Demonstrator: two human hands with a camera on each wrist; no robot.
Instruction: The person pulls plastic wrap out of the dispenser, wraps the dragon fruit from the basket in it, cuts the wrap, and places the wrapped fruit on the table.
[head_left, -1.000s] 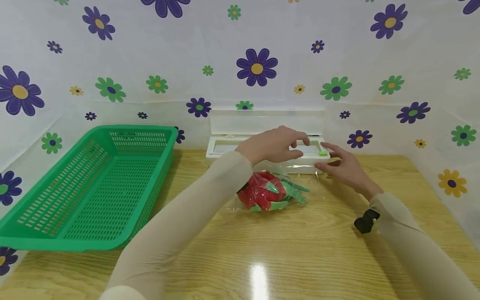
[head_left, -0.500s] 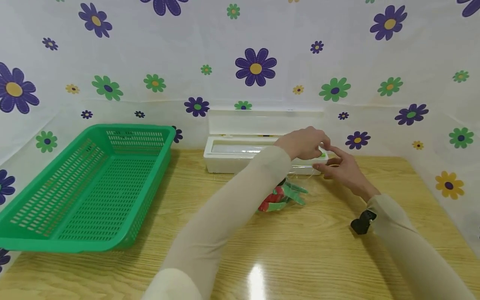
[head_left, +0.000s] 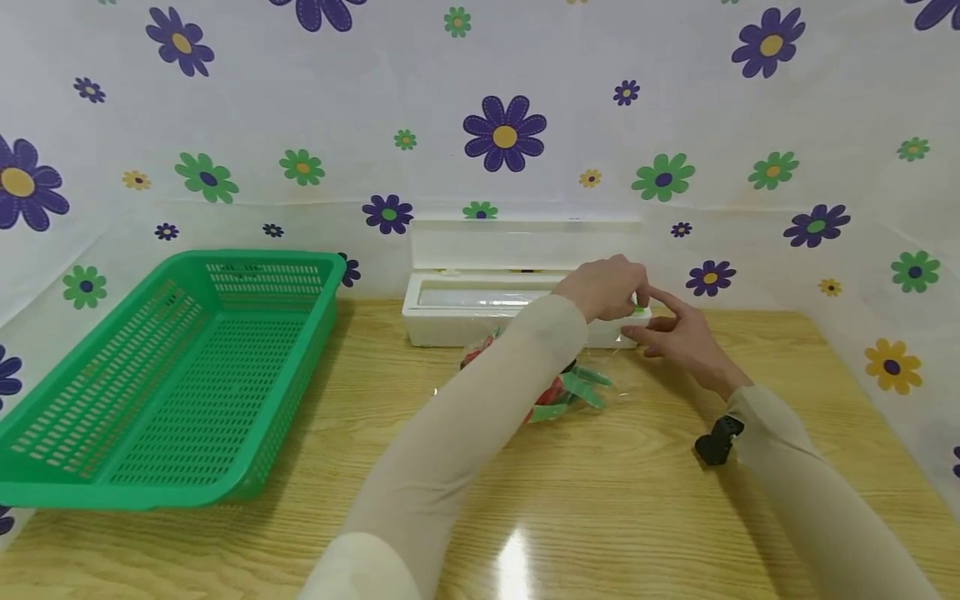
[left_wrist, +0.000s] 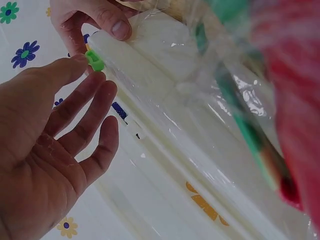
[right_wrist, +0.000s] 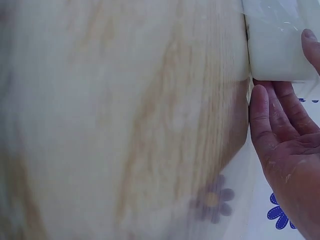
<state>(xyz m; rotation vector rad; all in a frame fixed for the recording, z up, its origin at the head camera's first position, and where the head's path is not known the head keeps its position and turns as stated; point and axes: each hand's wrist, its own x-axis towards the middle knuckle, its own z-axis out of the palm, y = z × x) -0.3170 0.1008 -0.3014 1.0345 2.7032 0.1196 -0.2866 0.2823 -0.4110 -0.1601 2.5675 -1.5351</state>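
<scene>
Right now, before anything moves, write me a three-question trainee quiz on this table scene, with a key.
1. True or false: the lid of the white film dispenser stands open against the wall.
2. Multiple choice: where is the left hand? A) inside the green basket B) at the dispenser's right end, at the small green slider C) flat on the bare wood by the table's near edge
3. Fill in: the red and green toy fruit lies under clear ____ in front of the dispenser.

Key: 1 true. 2 B; the right hand touches that same end of the box. 3 film.
</scene>
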